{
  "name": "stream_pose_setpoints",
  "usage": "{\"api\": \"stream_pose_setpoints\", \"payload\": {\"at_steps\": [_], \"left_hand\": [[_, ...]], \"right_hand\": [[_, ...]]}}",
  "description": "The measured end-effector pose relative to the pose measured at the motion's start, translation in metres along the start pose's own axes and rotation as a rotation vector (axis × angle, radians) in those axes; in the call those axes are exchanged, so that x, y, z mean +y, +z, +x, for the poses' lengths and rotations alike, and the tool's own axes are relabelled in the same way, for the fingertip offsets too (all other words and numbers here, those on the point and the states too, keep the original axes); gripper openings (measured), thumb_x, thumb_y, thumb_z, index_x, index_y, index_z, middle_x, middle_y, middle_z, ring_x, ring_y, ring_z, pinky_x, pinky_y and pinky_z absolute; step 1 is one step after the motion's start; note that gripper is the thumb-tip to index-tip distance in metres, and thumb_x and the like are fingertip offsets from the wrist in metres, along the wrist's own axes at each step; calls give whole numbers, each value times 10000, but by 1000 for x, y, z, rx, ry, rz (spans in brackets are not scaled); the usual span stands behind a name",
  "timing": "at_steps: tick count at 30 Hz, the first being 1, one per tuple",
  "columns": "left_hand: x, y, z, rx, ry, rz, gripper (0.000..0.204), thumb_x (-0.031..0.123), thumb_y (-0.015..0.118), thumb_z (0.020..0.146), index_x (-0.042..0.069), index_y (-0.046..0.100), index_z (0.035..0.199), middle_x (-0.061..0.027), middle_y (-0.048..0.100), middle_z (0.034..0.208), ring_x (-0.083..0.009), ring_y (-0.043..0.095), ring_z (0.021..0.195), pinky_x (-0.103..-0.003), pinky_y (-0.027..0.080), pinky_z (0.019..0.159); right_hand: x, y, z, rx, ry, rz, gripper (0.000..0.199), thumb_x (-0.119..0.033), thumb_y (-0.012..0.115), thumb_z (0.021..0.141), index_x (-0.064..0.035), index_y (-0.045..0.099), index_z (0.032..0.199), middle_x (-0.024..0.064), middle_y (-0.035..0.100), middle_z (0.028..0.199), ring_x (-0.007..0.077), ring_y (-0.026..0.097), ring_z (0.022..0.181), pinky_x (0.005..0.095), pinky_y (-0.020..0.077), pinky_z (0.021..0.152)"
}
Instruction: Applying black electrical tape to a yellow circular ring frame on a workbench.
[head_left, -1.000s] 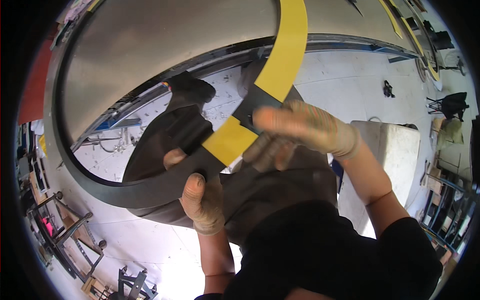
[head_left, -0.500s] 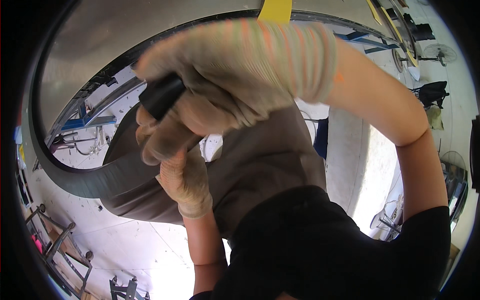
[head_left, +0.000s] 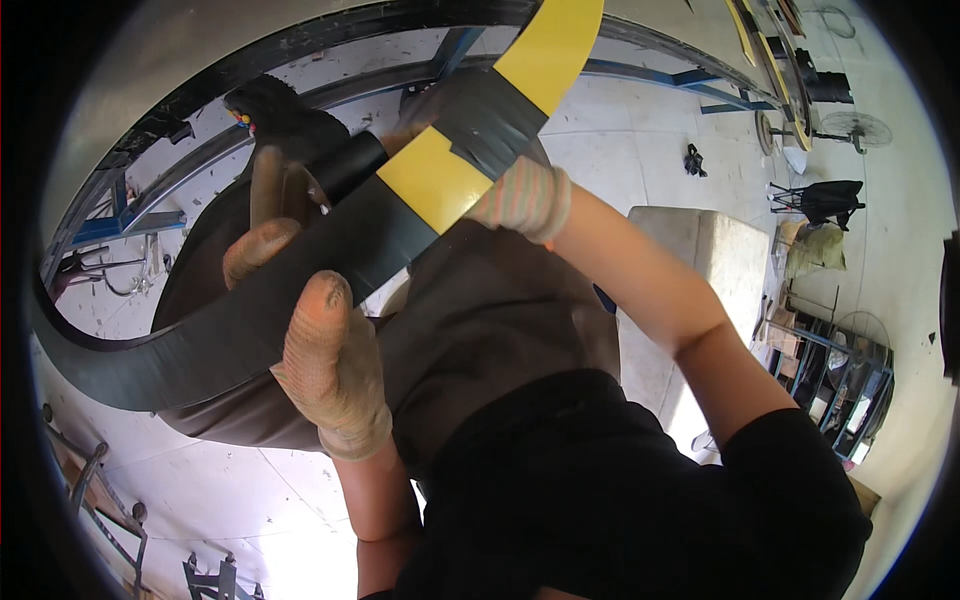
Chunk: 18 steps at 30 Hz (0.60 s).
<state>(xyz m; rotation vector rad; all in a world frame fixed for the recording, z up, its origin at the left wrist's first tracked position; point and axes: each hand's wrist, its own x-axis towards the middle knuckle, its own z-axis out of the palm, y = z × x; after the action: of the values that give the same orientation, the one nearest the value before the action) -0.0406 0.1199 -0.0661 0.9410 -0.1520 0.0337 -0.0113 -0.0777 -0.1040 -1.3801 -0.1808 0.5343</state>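
A wide curved band [head_left: 435, 180] with a yellow surface sweeps across in front of me, its left part wrapped in black tape [head_left: 230, 335]. One more black strip [head_left: 490, 120] crosses the yellow farther up. My gloved left hand [head_left: 340, 370] is closed round the wrapped part, thumb on the near side, fingers curled past the far edge. Just beyond that edge is a black roll, seemingly of tape [head_left: 350, 165], close to the left fingers. My gloved right hand [head_left: 525, 200] reaches under the band by the yellow section; the band hides most of its fingers.
Beyond the band runs a dark-edged panel on a blue and grey metal frame [head_left: 450, 50]. A pale block [head_left: 665, 250] stands to the right, with a fan [head_left: 855, 128] and a folding chair [head_left: 825, 203] farther off. Wheeled metal frames [head_left: 105, 500] stand lower left.
My right hand has swung from above, where it carried the black roll, down to the band's underside. The band's yellow part has come into fuller view, and my left fingers have spread.
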Motion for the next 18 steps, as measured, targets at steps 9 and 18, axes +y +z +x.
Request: {"api": "stream_pose_setpoints", "payload": {"at_steps": [9,18], "left_hand": [[8,15,-17,214,-186,-70,542,256,713,898,68,498,1358,-193,501,1416,-306,564,1254,-444,407,1131],[3,7,-11,146,-200,-267,541,190,698,925,-8,505,1390,-204,557,1394,-281,547,1304,-447,377,1166]], "right_hand": [[-52,-21,-47,-85,-114,98,412,-252,623,995,56,636,1268,171,726,989,238,723,911,327,552,836],[-125,10,-54,-36,-149,143,489,-263,522,1033,-8,507,1450,249,706,1174,251,760,881,287,597,665]]}}
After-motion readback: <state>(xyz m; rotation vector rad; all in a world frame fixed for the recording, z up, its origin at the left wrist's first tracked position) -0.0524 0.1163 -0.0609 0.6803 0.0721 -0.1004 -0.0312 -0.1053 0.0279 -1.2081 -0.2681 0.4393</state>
